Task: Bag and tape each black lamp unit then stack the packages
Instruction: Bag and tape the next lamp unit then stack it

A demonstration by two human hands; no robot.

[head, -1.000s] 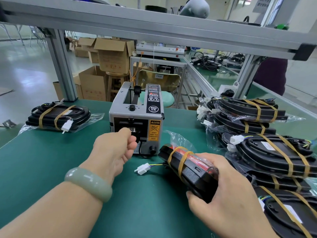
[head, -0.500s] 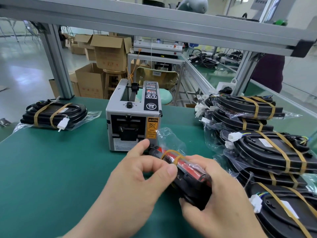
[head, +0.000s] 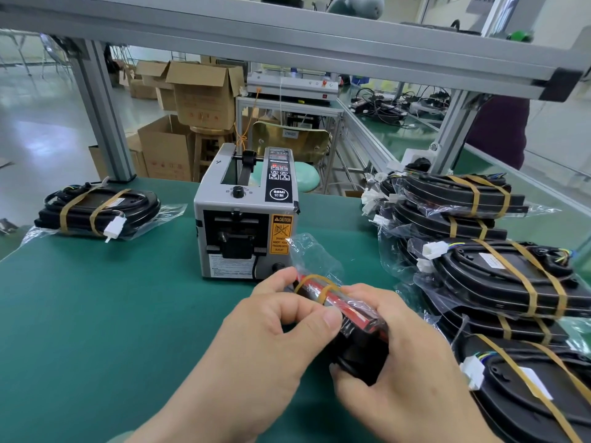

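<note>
A black lamp unit with a red lens sits inside a clear plastic bag, held on edge above the green table. Two tan tape bands wrap its near end. My right hand grips the unit from below and the right. My left hand pinches the bag against the unit's top with thumb and fingers. Loose bag film sticks up toward the grey tape dispenser. A stack of bagged, taped lamp units fills the right side. One more taped package lies at the far left.
An aluminium frame crosses overhead, with posts at the table's back left and back right. Cardboard boxes and a stool stand on the floor beyond. A person in dark clothing is at the far right.
My left hand left the dispenser's outlet, came back to the lamp unit and now pinches the bag on it. The unit tilted up on edge, hiding its white connector.
</note>
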